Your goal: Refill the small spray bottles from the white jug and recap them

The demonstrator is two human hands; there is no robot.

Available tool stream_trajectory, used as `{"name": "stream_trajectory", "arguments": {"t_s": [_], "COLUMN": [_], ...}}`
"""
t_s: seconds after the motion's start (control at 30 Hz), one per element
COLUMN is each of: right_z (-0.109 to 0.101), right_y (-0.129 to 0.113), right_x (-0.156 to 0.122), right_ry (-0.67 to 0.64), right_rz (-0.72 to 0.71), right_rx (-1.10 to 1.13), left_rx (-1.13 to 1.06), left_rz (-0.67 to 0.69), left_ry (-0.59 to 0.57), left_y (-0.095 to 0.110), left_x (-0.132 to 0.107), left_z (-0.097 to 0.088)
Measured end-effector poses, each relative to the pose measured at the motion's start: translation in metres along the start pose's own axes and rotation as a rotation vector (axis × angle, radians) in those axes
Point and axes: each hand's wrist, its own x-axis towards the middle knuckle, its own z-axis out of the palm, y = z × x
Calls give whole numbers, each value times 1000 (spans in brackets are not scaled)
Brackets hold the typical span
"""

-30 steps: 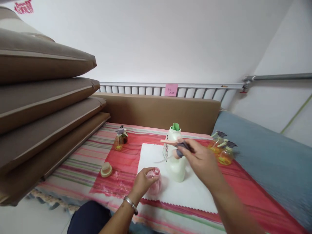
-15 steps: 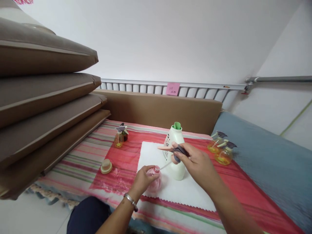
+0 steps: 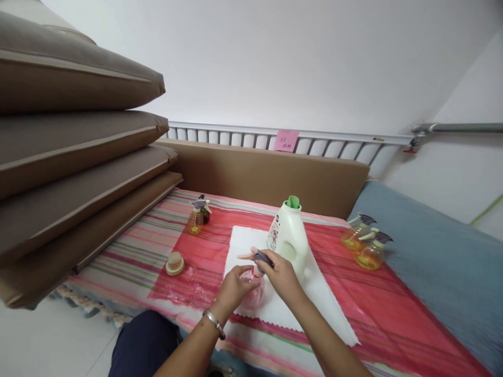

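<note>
My left hand (image 3: 233, 288), with a silver bracelet at the wrist, is closed around the neck of a small round pink clear bottle (image 3: 254, 298). The bottle stands on a white cloth (image 3: 244, 241) with a zigzag edge. In my right hand (image 3: 282, 276) is a spray head (image 3: 262, 257), dark with a pinkish nozzle pointing left. It sits at the mouth of the bottle; whether it is threaded on cannot be told. Just behind my hands stands a pale green detergent jug (image 3: 290, 230) with its mouth uncapped and a green spout inside.
A round pale cap (image 3: 175, 263) lies on the red sheet (image 3: 214, 241) at left. Spray bottles (image 3: 195, 222) stand behind it, and two yellow-filled spray bottles (image 3: 370, 255) stand at right. Stacked brown cushions (image 3: 86, 131) rise at left; a brown board (image 3: 255, 167) borders the back.
My right hand has brought the spray head down and left onto the bottle's mouth, and its dip tube no longer shows outside. My left hand keeps holding the bottle. The view has shifted slightly.
</note>
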Motion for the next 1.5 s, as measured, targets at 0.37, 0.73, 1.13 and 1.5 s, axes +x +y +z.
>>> {"name": "stream_trajectory", "arguments": {"t_s": [0.37,0.73,1.13,1.5], "right_z": [-5,-5,0,-6], "right_y": [-4,-5,-2,1], "right_x": [7,8,2,6], "right_ry": [-121,-177,-112,-93], "right_rz": [5,24,55,73], "right_rx": [-22,-71,-131,-247], "left_rx": [-28,-30,-152,-190], "left_rz": [3,2,155,208], "left_ry": [6,6,195,126], "left_y": [-1,1,17,14], "left_x": [1,-2,-5,0], "left_z": [2,3,33,25]}}
